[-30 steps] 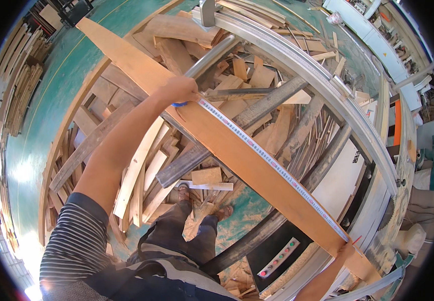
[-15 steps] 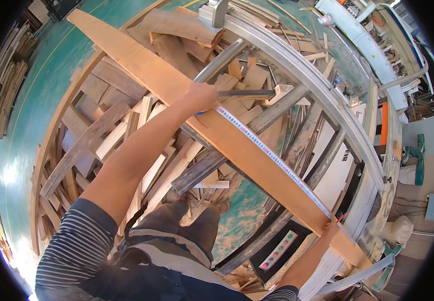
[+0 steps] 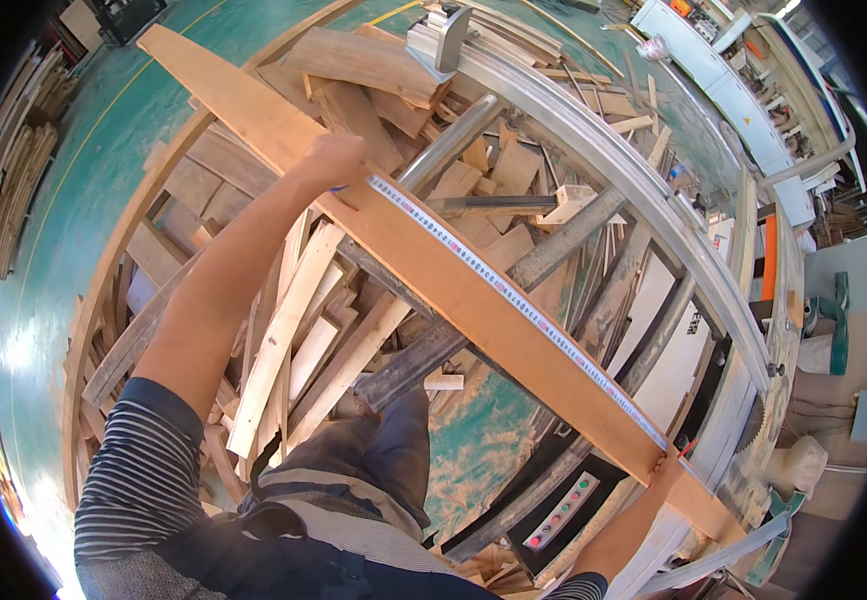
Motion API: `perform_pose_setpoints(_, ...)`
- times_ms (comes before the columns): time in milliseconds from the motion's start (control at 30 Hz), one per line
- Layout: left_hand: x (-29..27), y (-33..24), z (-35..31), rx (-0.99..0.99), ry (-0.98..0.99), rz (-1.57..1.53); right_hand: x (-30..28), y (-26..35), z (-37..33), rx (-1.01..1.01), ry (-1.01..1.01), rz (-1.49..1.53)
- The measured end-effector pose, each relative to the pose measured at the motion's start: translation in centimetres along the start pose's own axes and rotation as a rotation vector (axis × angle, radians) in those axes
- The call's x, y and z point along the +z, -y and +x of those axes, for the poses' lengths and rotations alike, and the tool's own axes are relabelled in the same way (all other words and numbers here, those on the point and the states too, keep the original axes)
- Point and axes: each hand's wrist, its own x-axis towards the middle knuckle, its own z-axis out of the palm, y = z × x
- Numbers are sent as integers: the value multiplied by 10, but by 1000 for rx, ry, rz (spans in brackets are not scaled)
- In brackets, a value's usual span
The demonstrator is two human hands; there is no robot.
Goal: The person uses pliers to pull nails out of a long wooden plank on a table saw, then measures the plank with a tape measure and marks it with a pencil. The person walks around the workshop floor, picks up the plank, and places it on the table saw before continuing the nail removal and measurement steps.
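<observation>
A long light-brown wooden board [image 3: 453, 305] lies diagonally across the dark rails of a machine frame. Along its far edge runs a white tape measure [image 3: 498, 282], pulled out straight. My left hand [image 3: 338, 160] is closed over the tape's case on the board; only a bit of blue shows beneath the fingers. Near the board's lower right end, my right hand [image 3: 665, 468] pinches the tape's other end against the board edge. A thin red item [image 3: 690, 446] pokes out beside those fingers, its kind unclear.
Piled offcuts [image 3: 293, 330] fill the space under and behind the frame. A metal rail with a fence block [image 3: 441, 40] curves along the far side. A toothed saw blade [image 3: 753, 424] stands at right, beyond my right hand. A button panel [image 3: 560, 513] sits below the board.
My left hand has slid up and left along the board, and a longer stretch of tape shows. My right hand stays at the tape's end.
</observation>
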Motion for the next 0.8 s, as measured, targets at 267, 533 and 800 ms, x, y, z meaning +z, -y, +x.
perform_pose_setpoints(267,2,23,8,-25,23,-55,-6,9,2,25,-43,-224)
perform_pose_setpoints(533,9,32,15,20,56,-101,12,36,-51,-470,-341,-782)
perform_pose_setpoints(800,13,33,17,-16,54,-104,198,154,-220,-423,556,648)
